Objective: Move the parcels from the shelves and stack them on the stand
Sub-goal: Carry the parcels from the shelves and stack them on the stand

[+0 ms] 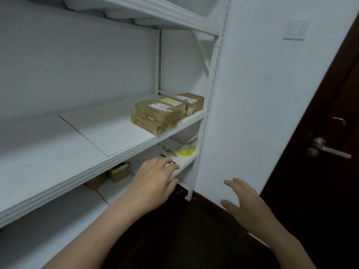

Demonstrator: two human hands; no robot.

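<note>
Left hand [155, 178], right hand [245, 199]: spread, empty.

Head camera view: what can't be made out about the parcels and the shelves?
Head view only.
- Stand: outside the frame.
- Boxes on the lower shelf: mostly hidden behind the middle shelf board.
- Parcel labels: too blurred to read.
- Top shelf: contents cut off by the upper edge.
</note>
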